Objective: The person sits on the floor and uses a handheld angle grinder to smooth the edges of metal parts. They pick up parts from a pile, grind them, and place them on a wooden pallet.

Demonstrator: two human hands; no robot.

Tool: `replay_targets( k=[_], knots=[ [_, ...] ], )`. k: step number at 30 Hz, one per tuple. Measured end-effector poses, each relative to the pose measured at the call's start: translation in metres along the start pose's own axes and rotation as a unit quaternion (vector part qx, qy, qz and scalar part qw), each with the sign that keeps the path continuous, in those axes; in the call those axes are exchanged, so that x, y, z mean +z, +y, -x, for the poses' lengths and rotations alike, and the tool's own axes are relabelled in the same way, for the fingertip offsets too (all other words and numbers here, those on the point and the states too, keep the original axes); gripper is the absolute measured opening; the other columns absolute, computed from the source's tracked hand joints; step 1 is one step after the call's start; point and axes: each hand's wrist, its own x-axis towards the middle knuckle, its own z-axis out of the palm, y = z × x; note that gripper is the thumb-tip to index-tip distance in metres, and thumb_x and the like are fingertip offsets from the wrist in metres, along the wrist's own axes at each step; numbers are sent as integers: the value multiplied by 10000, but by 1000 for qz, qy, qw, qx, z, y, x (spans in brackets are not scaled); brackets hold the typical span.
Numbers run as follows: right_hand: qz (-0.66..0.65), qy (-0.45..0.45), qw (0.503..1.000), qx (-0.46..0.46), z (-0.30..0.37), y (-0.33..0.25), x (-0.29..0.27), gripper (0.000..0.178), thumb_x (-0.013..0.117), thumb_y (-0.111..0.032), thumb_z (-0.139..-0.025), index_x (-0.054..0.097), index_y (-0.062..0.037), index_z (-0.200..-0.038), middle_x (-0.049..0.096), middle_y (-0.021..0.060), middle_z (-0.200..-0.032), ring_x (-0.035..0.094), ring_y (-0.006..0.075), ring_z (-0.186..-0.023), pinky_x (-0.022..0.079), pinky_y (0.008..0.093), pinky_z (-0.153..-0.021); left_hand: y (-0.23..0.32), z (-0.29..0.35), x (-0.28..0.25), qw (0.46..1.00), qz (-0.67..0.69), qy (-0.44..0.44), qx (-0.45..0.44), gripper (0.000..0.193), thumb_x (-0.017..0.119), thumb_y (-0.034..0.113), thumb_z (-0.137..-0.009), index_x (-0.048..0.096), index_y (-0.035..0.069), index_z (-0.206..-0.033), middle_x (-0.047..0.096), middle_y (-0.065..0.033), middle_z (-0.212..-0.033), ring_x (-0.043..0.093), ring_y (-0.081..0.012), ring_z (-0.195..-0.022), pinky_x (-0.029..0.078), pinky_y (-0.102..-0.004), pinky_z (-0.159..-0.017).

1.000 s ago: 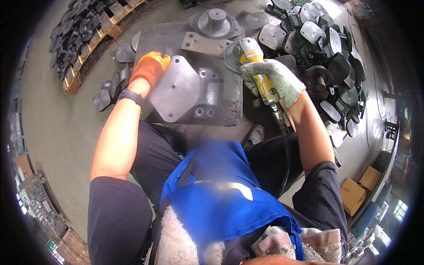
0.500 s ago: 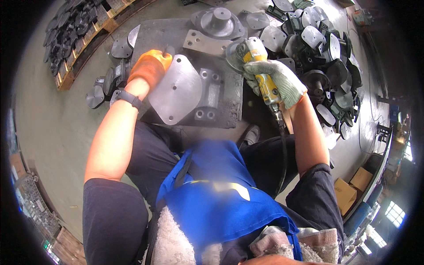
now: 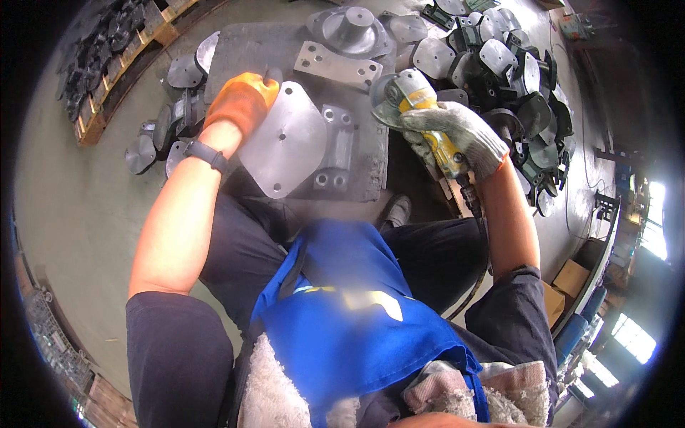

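Note:
My left hand, in an orange work glove, is closed at the upper left edge of a flat steel plate with rounded corners and small holes. Beside the plate's right edge lies a block with bolt holes; whether the two are joined I cannot tell. My right hand, in a pale knit glove, is wrapped round a yellow angle grinder. The grinder's disc is right of the plate, apart from it. A hose runs down from the grinder's rear end.
The dark worktable also carries a flat bar with holes and a round flanged part. Piled metal parts lie at the right, others at the left. A loaded wooden pallet stands far left, cardboard boxes right.
My right hand and the grinder have moved slightly right and down, with the disc farther from the plate. My left hand keeps its place at the plate. The view has shifted a little.

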Motion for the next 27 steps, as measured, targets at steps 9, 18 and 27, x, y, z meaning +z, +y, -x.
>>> replay_targets(
  k=[9,18,27],
  knots=[
    [54,-55,997,7,-23,-19,24,310,764,-292,-929,662,-15,-1026,663,18,-752,647,105,-568,523,223,-501,10,10,-13,998,39,-24,-32,486,494,419,-950,727,26,-1116,680,-272,-1171,629,-486,-1106,507,-500,-971],
    [45,-13,999,11,-18,-7,13,300,776,-308,-903,699,-20,-938,668,37,-751,635,125,-580,502,253,-523,4,1,0,999,24,-2,-46,549,437,475,-974,739,45,-1134,699,-248,-1168,652,-466,-1093,516,-498,-977],
    [45,-40,998,-10,-26,-9,13,312,719,-293,-960,665,-4,-1066,687,38,-787,673,123,-590,555,242,-495,7,3,-5,998,26,-29,-47,563,413,475,-975,742,44,-1125,704,-238,-1163,651,-462,-1108,517,-499,-978]
  ],
)
